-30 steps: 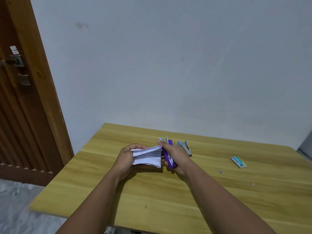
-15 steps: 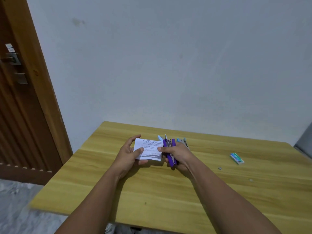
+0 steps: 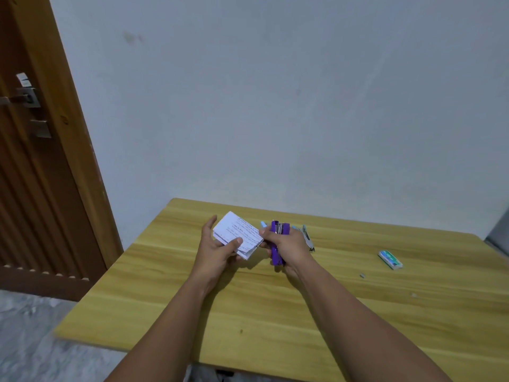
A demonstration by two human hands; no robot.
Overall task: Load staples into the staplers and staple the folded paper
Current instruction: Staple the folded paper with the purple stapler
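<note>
My left hand (image 3: pixel 217 248) holds the folded white printed paper (image 3: pixel 237 234) from below, thumb on its top face, a little above the wooden table (image 3: pixel 275 312). My right hand (image 3: pixel 289 244) grips a purple stapler (image 3: pixel 278 241) upright, its jaw against the paper's right edge. Behind my right hand, a light blue stapler (image 3: pixel 307 237) lies on the table, partly hidden. A small green and white staple box (image 3: pixel 389 259) lies to the right.
A loose bit of staples (image 3: pixel 362 275) lies near the box. The table stands against a white wall, with a wooden door (image 3: pixel 35 161) to the left. A grey object (image 3: pixel 498 235) shows at the right edge.
The paper has turned from edge-on to flat, printed face up, and tilted to the left. The purple stapler has stayed at its right edge in my right hand.
</note>
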